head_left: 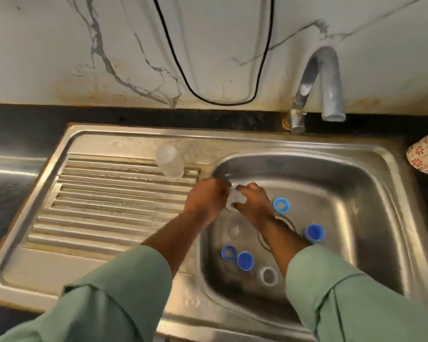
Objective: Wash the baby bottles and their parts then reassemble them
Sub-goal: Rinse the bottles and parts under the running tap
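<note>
Clear teat (235,201) was pinched between left hand (205,198) at 9 o'clock and right hand (253,202) at 3, over sink (371,193). Teat axis unclear, blurred. Bottle (169,161) stood at 11 o'clock on drainboard (104,206), nearer left hand. Blue caps (281,205) lay nearer right.

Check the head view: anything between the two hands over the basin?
Yes. In the head view a small clear bottle part sits between the left hand and the right hand, gripped by both. Motion blur hides which part it is.
</note>
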Demonstrator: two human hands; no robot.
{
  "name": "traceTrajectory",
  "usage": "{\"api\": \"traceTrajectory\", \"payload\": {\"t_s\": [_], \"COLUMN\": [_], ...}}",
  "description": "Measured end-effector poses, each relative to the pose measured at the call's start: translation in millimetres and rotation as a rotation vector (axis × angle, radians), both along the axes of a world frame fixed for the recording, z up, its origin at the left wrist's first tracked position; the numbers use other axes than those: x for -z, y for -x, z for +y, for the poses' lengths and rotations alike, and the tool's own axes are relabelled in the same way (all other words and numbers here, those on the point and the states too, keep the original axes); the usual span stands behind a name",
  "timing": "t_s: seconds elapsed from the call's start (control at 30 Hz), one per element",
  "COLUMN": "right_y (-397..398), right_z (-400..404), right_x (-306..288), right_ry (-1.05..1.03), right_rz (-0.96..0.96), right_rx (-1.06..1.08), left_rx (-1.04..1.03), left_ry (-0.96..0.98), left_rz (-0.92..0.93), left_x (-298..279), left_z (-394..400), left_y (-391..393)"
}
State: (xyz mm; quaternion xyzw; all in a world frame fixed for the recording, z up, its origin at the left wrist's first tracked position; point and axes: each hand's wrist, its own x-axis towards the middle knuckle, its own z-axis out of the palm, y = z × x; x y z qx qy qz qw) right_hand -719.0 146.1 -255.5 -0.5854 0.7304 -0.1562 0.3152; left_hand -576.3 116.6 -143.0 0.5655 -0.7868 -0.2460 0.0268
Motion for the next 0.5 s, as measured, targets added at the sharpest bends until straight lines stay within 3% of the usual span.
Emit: {"api": "traceTrajectory", "payload": {"t_s": [0.13,0.23,0.37,0.5], "right_y": [44,82,114,120], "right_z": [19,27,27,27], "right_x": [-27,-50,-64,-77], "right_ry": [0.191,0.268,0.268,0.228], "right_rz": [-0.253,-0.303,-0.290,-0.392], "right_rx": [0.254,0.293,0.263,0.277], "left_rx": [-0.282,-0.228,-0.134,-0.174], "left_ry": [-0.030,-0.029,-0.220,-0.124], "left_rz": [0.414,0.566,0.588,0.377], "left_x": [-8,-29,-52,-46], "left_z": [-25,-51,-68,-84], "left_y": [55,113,166,177]}}
